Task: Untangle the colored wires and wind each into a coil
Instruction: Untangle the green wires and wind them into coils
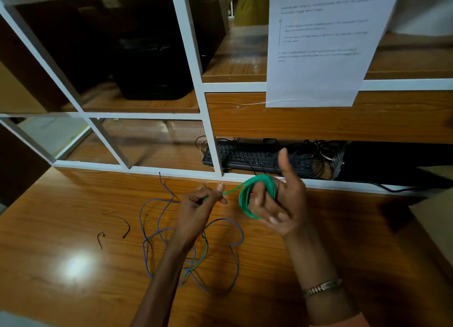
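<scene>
Above the wooden desk (73,228), the right hand (277,204) holds a green coil (247,192) around its curled fingers. Left hand (201,204) pinches the green strand (232,190); blue wire (157,231) sprawls below.

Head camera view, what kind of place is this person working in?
Probably an office or packing workstation: a wooden desk under white-framed shelving, a black keyboard with tangled cables tucked in a cubby, and a printed instruction sheet headed packing or packaging area.

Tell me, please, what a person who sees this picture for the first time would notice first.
The bright green coil stands out, wound around the fingers of the right hand above the wooden table. The left hand pinches the green strand leading to it. Beneath, the blue wire lies in loose tangled loops on the table.
</scene>
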